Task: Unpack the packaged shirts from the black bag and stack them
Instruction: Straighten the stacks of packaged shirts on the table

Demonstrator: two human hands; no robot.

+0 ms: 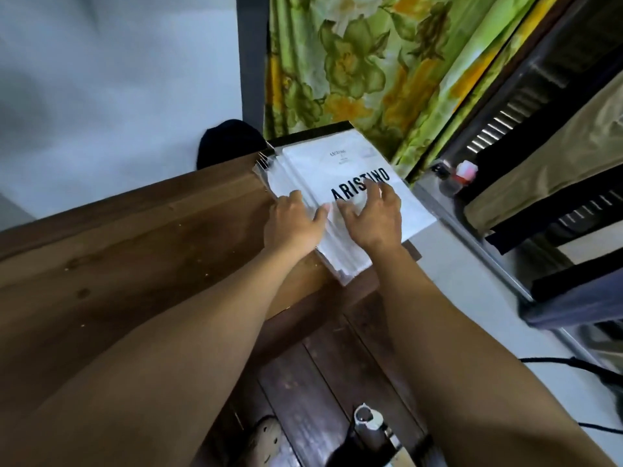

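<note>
A stack of white packaged shirts in clear plastic lies at the far right corner of the brown wooden table; the top pack bears black "ARISTINO" lettering. My left hand rests flat against the stack's left edge, fingers together. My right hand lies on the top pack with fingers spread, covering part of the lettering. A dark rounded shape, possibly the black bag, shows behind the table's far edge against the wall.
A green floral curtain hangs behind the stack. A dark louvred frame with beige cloth stands to the right. Dark wooden floorboards, a sandal and a metal bottle lie below the table edge.
</note>
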